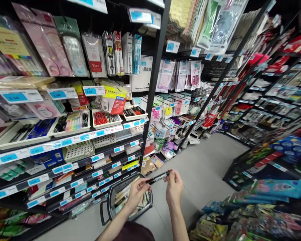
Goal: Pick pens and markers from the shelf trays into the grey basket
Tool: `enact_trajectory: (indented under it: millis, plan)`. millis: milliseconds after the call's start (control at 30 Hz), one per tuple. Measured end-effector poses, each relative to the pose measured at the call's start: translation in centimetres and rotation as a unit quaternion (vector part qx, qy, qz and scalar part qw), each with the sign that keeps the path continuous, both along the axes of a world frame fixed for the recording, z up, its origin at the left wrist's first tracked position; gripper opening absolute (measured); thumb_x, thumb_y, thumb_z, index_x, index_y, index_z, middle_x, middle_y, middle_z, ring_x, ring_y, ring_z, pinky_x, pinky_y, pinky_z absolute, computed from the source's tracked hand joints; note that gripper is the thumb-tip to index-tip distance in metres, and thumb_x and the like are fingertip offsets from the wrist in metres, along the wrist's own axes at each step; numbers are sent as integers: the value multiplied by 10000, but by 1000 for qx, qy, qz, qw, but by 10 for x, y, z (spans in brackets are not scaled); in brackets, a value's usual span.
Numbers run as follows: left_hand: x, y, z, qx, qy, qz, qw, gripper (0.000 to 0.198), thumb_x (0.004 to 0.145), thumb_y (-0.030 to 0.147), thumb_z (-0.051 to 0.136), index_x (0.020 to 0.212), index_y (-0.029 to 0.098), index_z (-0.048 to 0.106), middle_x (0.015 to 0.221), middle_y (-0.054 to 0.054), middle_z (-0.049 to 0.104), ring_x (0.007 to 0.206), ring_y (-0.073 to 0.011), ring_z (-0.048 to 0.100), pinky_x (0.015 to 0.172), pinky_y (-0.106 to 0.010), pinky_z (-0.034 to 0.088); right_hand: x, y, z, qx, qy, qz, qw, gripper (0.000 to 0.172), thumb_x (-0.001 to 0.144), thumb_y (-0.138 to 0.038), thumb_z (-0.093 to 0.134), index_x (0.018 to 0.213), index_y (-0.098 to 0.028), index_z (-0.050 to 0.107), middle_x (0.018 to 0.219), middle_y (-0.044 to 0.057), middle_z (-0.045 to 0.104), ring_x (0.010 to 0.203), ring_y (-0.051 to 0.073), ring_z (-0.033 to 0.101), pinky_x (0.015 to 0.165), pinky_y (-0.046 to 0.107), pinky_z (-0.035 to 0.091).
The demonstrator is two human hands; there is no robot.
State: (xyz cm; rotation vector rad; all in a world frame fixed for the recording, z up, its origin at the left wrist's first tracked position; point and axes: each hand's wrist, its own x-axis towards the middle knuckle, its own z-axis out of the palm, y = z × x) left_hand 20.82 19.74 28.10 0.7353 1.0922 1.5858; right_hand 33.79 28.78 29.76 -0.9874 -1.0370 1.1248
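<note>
A black marker pen with white lettering is held level between my two hands. The fingers of my left hand pinch its left end. At the other end, my right hand is closed round the dark tip. Below and a little to the left, a dark shopping basket stands on the floor, filled with several long, pale packaged items. My left forearm hides part of the basket and what lies in it.
To the left, a shelf holds white trays of pens with price tags below. Hanging packets fill the rack beyond it. A grey floor aisle runs ahead. Bagged goods crowd the lower right, near my right arm.
</note>
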Motion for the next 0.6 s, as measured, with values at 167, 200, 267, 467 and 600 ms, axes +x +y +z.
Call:
enact_trajectory:
  millis: [167, 200, 267, 467, 600]
  plan:
    - [-13, -11, 14, 14, 8, 5, 1000, 411, 769, 383, 761, 1096, 141, 708, 775, -86, 729, 721, -212, 678, 716, -351, 542, -33, 32, 29, 27, -33, 108, 993, 391, 863, -588, 568, 829, -199, 556, 577, -51, 406, 521, 121, 406, 511, 249, 377]
    - [-14, -13, 16, 16, 3, 8, 1000, 384, 776, 369, 757, 1083, 143, 712, 802, -92, 732, 719, -205, 676, 710, -343, 541, -41, 35, 33, 28, -38, 131, 990, 391, 860, -589, 569, 823, -200, 554, 582, -49, 410, 520, 119, 400, 508, 247, 371]
    - [-17, -18, 20, 19, -5, 8, 1000, 337, 795, 345, 744, 1064, 144, 719, 885, -108, 736, 718, -185, 666, 704, -321, 536, -55, 37, 41, 31, -43, 177, 983, 393, 852, -591, 576, 819, -200, 555, 605, -41, 431, 518, 114, 391, 499, 245, 361]
    - [-22, -19, 34, 36, -9, 10, 999, 308, 815, 349, 722, 1020, 119, 729, 840, -107, 716, 699, -173, 642, 678, -295, 517, -89, 36, 67, 53, -91, 261, 960, 395, 851, -586, 576, 813, -193, 580, 661, -12, 504, 550, 114, 407, 499, 236, 362]
    - [-30, -14, 36, 38, -17, 44, 998, 309, 810, 348, 725, 1018, 121, 698, 871, -94, 709, 696, -164, 639, 679, -288, 514, -98, 32, 71, 71, -103, 336, 934, 338, 828, -514, 651, 920, -188, 642, 640, -25, 532, 540, 114, 451, 518, 240, 400]
